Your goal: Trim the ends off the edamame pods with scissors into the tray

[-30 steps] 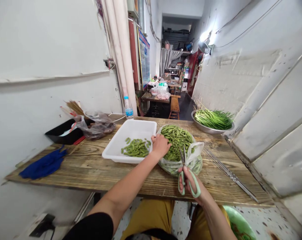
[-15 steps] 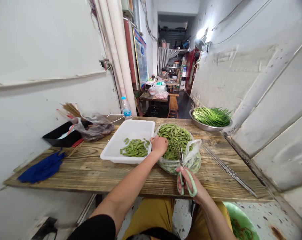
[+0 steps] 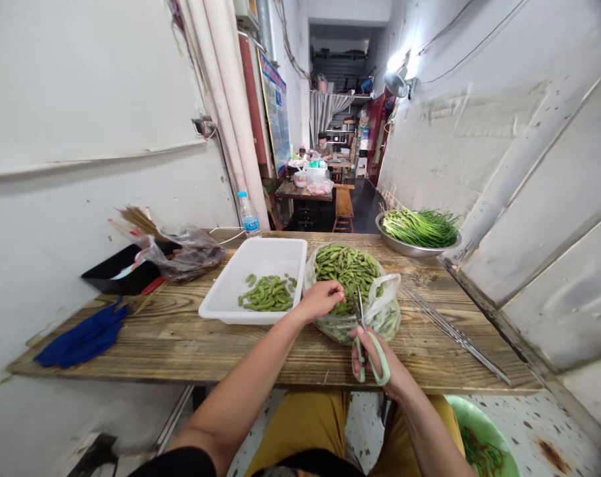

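Observation:
A clear plastic bag (image 3: 387, 301) heaped with green bean pods (image 3: 347, 265) sits on the wooden table (image 3: 230, 344). My left hand (image 3: 320, 299) rests on the pods at the bag's near left side, fingers curled in a pinch; what it holds I cannot make out. My right hand (image 3: 377, 361) is closed on green-handled scissors (image 3: 364, 341), blades pointing up toward the bag. Left of the bag a white tray (image 3: 230, 295) holds a small pile of cut pods (image 3: 268, 293).
A metal bowl of long green stalks (image 3: 419, 228) stands at the back right, metal skewers (image 3: 454, 334) lie right of the bag. A water bottle (image 3: 248, 215), black tray with a plastic bag (image 3: 181, 252) and blue cloth (image 3: 81, 334) are left. A green basin (image 3: 484, 444) is below right.
My left hand has drawn back from the top of the pod heap toward its near edge, fingers closing. The scissors hand stayed nearly still. The view shifted slightly downward.

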A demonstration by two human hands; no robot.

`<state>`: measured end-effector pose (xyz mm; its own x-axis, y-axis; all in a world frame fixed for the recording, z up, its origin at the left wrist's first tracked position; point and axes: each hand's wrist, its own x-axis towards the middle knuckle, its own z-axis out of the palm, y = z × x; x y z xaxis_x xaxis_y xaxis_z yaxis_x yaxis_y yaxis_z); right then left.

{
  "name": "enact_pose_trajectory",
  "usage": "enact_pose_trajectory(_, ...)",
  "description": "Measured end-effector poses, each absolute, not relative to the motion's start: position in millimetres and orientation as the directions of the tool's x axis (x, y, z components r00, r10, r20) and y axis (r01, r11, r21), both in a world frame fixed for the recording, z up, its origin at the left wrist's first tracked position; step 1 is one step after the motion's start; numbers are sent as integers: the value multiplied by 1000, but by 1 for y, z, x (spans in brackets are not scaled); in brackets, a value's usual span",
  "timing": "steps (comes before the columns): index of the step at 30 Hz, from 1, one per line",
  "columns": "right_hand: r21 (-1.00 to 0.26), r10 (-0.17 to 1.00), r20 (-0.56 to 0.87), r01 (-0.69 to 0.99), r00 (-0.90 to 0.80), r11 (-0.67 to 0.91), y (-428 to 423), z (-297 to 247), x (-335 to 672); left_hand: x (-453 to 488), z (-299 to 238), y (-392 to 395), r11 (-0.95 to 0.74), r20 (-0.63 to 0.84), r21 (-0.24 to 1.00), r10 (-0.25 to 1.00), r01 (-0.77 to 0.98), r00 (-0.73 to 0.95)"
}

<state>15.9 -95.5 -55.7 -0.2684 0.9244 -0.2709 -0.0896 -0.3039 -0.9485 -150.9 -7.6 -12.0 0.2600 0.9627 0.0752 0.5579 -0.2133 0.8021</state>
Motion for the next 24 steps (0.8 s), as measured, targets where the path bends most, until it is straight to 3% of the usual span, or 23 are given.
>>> enact_pose_trajectory(7,-949,931,-273,-92,-244,-303,-96,-53,16,-142,-19,-13,-89,44,968,981,235,188)
enact_pose_trajectory(12,-957,932,-253,-73,-261,-280,-96,-54,15,-143,-26,-12,-21,17,999,989,26,145)
enact_pose_trajectory(20,-974,940,-197,-54,-279,-220,-96,-54,15,-144,-21,-18,47,-32,998,946,-37,324)
enact_pose_trajectory(24,-970,934,-205,-66,-294,-234,-96,-55,16,-142,-18,-18,105,-84,993,944,-48,318)
